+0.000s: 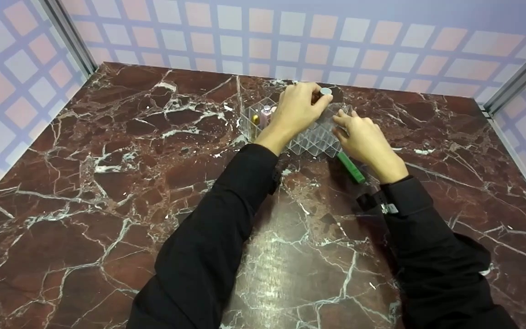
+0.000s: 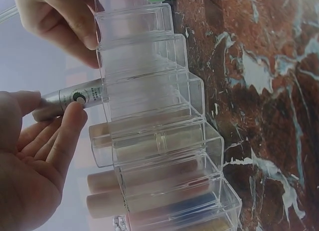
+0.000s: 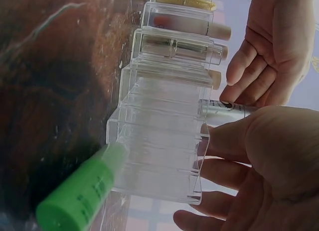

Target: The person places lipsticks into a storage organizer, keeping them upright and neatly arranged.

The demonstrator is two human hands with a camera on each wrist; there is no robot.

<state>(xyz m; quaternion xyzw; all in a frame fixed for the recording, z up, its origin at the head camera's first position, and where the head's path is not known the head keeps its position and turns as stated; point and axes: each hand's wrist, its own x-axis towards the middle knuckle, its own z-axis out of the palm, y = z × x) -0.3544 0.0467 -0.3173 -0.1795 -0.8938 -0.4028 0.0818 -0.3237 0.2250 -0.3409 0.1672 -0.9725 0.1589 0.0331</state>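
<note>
My left hand [image 1: 297, 107] pinches a silver cylindrical cosmetic tube [image 2: 75, 99] with dark print, between thumb and fingers. The end of that tube meets the mouth of a compartment in a clear lipstick organizer [image 1: 313, 141]. At the organizer's right side is my right hand [image 1: 365, 137], its fingers [image 3: 222, 173] loosely extended and touching the upper rim. Several cosmetic tubes, among them a clear one with a pale filling [image 2: 149, 146], stand in compartments on the left side. Beside the organizer's front right edge is a green tube [image 1: 350, 168], lying on the table.
The organizer stands on a dark red marble-patterned table [image 1: 107, 205] near its back edge. A checkered back wall [image 1: 290, 45] rises behind it, with metal posts at both corners.
</note>
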